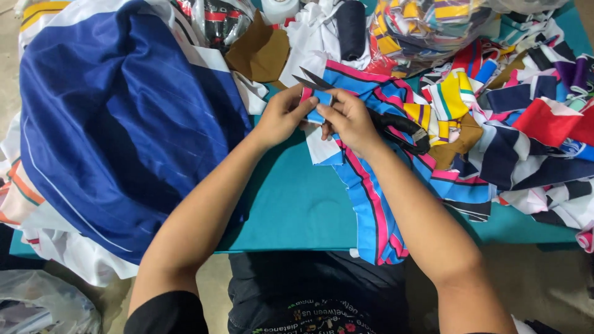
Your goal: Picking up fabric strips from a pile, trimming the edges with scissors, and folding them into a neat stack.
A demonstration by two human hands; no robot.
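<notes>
My left hand (pixel 286 114) and my right hand (pixel 350 119) meet over a strip of blue, pink and black striped fabric (pixel 371 210), both pinching its upper end. The strip trails down the teal table (pixel 297 204) and hangs over the front edge. A pair of scissors with black handles (pixel 402 131) lies under my right hand; its blades (pixel 312 79) stick out just beyond my fingers. Whether my right hand grips the scissors is unclear.
A large blue sheet with white stripes (pixel 124 124) is bundled at the left. Several mixed coloured fabric scraps (pixel 526 124) are heaped at the right and along the far edge. A clear plastic bag (pixel 43 306) lies on the floor at lower left.
</notes>
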